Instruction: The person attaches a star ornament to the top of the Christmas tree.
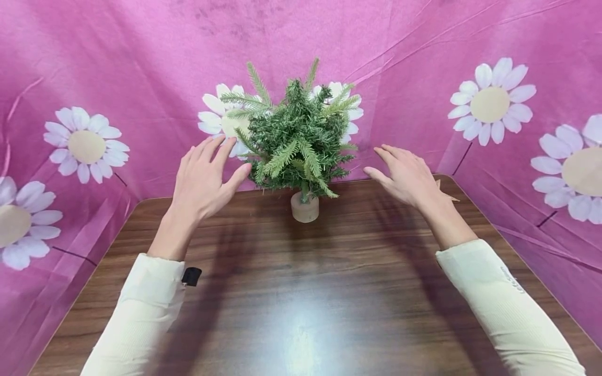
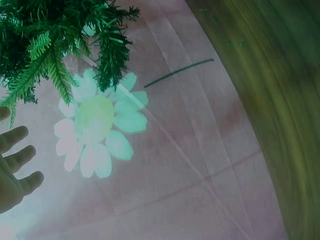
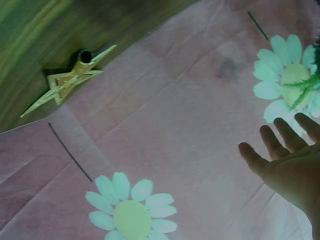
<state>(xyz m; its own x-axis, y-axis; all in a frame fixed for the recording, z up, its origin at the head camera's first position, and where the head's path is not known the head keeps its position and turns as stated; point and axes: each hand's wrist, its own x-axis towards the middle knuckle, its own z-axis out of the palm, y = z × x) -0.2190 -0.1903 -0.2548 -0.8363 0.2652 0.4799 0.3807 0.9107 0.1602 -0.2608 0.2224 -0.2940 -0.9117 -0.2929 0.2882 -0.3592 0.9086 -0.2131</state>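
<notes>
A small artificial Christmas tree [image 1: 298,130] stands upright on a round wooden base [image 1: 304,208] near the table's back edge. To its left my left hand [image 1: 202,175] is raised with fingers spread, the thumb tip right by the lower branches. My right hand [image 1: 404,172] hovers on the other side, fingers extended, apart from the branches. Neither hand holds anything. The left wrist view shows the tree's branches [image 2: 55,45] beyond the left fingers [image 2: 20,159]. Behind the right wrist, mostly hidden in the head view, lies a gold star tree topper [image 3: 67,82] with a tube-shaped socket.
The brown wood-grain table [image 1: 301,282] has a pink cloth [image 1: 404,68] with printed white daisies hanging along its back and sides. A small black tab [image 1: 191,276] sticks out beside the left sleeve cuff. The star is close to the table's back right corner.
</notes>
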